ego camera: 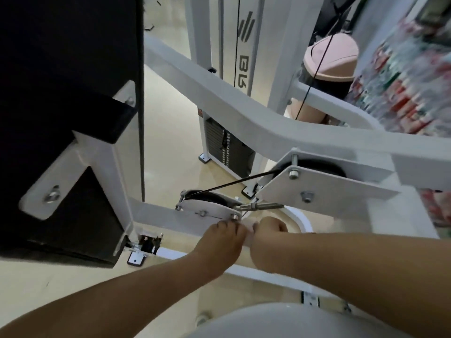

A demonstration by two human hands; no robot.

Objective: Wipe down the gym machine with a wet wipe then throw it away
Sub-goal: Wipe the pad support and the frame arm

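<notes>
The white gym machine frame [244, 113] fills the head view, with black pads at the left and cable pulleys in the middle. Both my hands meet low down at the machine's bottom bar, just under the small pulley plate [207, 211]. A white wet wipe [250, 234] shows as a thin strip between them. My left hand [224, 237] has its fingers curled on the wipe's left side. My right hand [271, 230] grips its right side, with fingers bent under and mostly hidden.
A black back pad [68, 69] stands tall at the left. The weight stack [227, 150] sits behind the frame. A pink swing-lid bin [329, 62] stands at the back right, beyond the frame. Black cables [234, 182] run between the pulleys. The floor is beige.
</notes>
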